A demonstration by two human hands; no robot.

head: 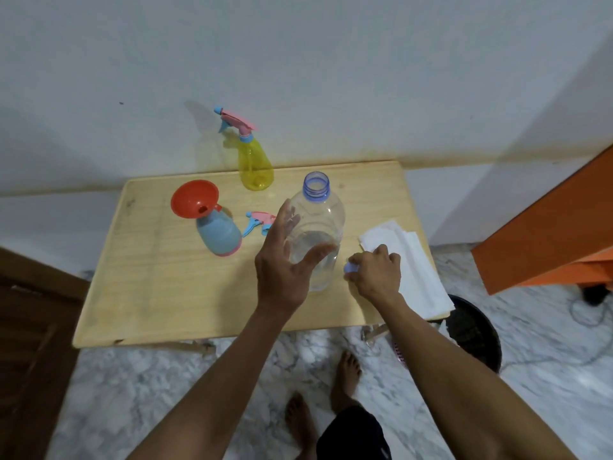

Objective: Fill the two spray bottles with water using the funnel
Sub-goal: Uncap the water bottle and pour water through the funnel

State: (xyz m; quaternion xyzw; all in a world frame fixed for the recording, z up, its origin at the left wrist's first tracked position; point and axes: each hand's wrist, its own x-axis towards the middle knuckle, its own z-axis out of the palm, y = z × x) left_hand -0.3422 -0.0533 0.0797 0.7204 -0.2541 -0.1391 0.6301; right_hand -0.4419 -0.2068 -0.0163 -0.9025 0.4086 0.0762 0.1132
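Left hand (282,263): nearest the camera, fingers spread and straight beside the clear bottle, thumb across its front; contact unclear, nothing gripped.
Table (159,293): pale wood, against a white wall.
Funnel (194,200): red, seated in the blue spray bottle's neck, tilted left.
Blue spray bottle (219,234): upright, left of centre, its head off.
Loose spray head (260,222): pink and blue, lying just right of that bottle.
Yellow spray bottle (256,166): upright at the table's far edge, head on.
Clear bottle (316,227): uncapped, upright, water in the bottom.
Right hand (376,272): curled, pinching a pale blue cap (351,267) at the table surface.
White cloth (411,260): folded, at the right edge.
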